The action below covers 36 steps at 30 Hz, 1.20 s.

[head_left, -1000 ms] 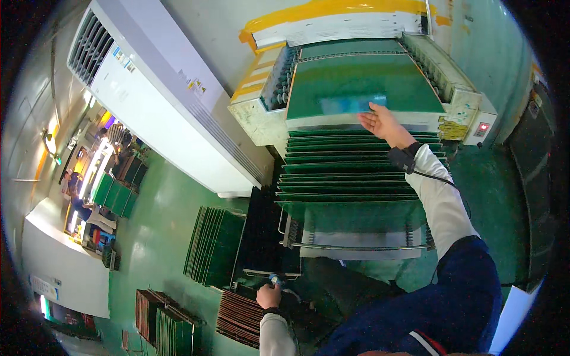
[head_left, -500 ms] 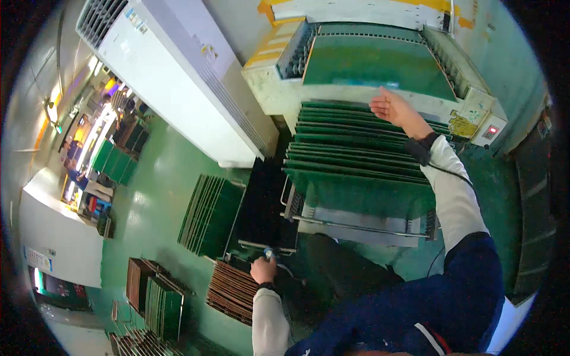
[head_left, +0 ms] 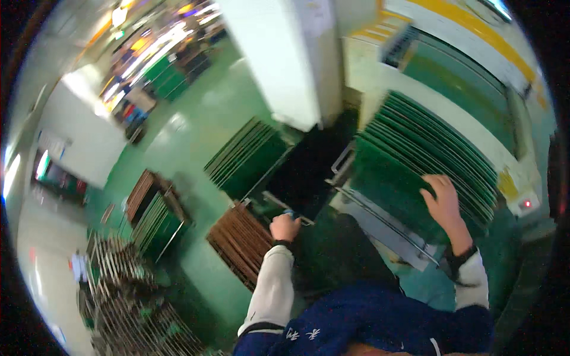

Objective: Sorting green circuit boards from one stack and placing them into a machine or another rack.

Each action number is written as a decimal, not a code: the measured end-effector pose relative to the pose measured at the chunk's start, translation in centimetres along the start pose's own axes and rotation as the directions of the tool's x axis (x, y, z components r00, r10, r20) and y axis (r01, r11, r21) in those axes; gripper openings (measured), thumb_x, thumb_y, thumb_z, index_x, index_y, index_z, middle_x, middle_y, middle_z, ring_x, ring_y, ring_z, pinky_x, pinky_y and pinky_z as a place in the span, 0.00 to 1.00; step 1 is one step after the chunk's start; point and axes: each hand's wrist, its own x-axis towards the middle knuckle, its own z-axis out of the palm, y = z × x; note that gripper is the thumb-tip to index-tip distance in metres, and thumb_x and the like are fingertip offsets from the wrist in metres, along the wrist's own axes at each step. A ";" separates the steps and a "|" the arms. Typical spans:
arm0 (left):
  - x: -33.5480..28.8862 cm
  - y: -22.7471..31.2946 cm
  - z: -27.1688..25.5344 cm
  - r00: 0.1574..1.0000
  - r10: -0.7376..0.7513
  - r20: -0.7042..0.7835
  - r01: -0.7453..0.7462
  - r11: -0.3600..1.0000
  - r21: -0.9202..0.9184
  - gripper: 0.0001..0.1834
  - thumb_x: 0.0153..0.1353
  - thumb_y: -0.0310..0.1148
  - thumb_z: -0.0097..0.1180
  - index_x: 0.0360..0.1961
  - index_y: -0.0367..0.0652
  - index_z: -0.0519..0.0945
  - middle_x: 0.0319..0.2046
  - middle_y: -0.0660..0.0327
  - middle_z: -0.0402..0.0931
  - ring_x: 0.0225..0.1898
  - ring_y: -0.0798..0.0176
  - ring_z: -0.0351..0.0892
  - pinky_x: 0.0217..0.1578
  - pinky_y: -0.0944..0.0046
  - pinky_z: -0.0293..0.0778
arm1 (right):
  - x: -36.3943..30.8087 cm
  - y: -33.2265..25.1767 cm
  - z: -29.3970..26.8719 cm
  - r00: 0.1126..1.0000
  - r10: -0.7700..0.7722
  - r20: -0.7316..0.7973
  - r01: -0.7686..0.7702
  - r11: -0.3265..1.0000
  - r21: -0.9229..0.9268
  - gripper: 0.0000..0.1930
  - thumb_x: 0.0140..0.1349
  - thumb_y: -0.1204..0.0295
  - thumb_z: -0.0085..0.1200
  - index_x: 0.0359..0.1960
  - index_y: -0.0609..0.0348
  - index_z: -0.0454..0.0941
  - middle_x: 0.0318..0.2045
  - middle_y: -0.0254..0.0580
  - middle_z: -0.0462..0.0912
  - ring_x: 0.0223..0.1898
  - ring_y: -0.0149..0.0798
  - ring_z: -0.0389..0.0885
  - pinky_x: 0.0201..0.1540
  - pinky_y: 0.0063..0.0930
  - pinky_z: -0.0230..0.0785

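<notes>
Down at the right of the frame, I see the right hand (head_left: 445,204) with its fingers loosely spread, grasping nothing; it lies over the foremost of the green panels (head_left: 386,175), though I cannot tell whether skin meets surface. Those panels are thin, flat and rectangular, packed edge-up in a slanting row at right of centre, in a rack with a slim, shiny metal rail (head_left: 386,223).

At lower centre, I have the left hand (head_left: 285,228) with its fingers curled in. A small bluish thing (head_left: 289,212) shows at its top, too blurred for me to tell whether it is gripped. Just beyond lies a matte black slab (head_left: 303,178), and to its left stand rough-edged brown boards (head_left: 237,243), closely stacked. More green sheets (head_left: 249,157) lean together above them, on a glossy green floor (head_left: 178,139).

Toward the upper right, I can make out a flat green plate (head_left: 457,86) on a pale, boxy machine (head_left: 368,68), beside a smooth white cabinet (head_left: 279,59) at upper centre.
</notes>
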 end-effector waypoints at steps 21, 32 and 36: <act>-0.6 0.6 -0.7 0.997 -0.065 0.040 0.065 0.998 0.000 0.20 0.53 0.51 0.64 0.31 0.44 0.88 0.34 0.55 0.84 0.46 0.51 0.81 0.43 0.49 0.75 | 0.1 2.8 3.2 0.961 0.212 0.179 -0.202 0.977 -0.069 0.17 0.60 0.73 0.59 0.49 0.65 0.74 0.42 0.60 0.81 0.45 0.62 0.79 0.47 0.49 0.70; -0.3 0.8 -0.6 0.995 -0.066 0.074 0.065 0.998 0.011 0.19 0.53 0.50 0.63 0.31 0.44 0.88 0.35 0.55 0.84 0.46 0.50 0.80 0.43 0.49 0.74 | 0.6 9.7 4.6 0.829 0.425 0.363 -0.355 0.902 -0.247 0.28 0.56 0.63 0.65 0.56 0.68 0.75 0.51 0.62 0.78 0.56 0.60 0.74 0.61 0.48 0.64; -0.6 0.9 -0.7 0.996 -0.069 0.053 0.068 0.998 0.019 0.19 0.53 0.49 0.63 0.33 0.45 0.88 0.36 0.55 0.85 0.47 0.51 0.80 0.44 0.49 0.74 | 0.5 5.5 3.9 0.803 0.497 0.328 -0.405 0.860 -0.311 0.28 0.57 0.62 0.65 0.55 0.68 0.76 0.51 0.61 0.78 0.57 0.59 0.74 0.61 0.48 0.64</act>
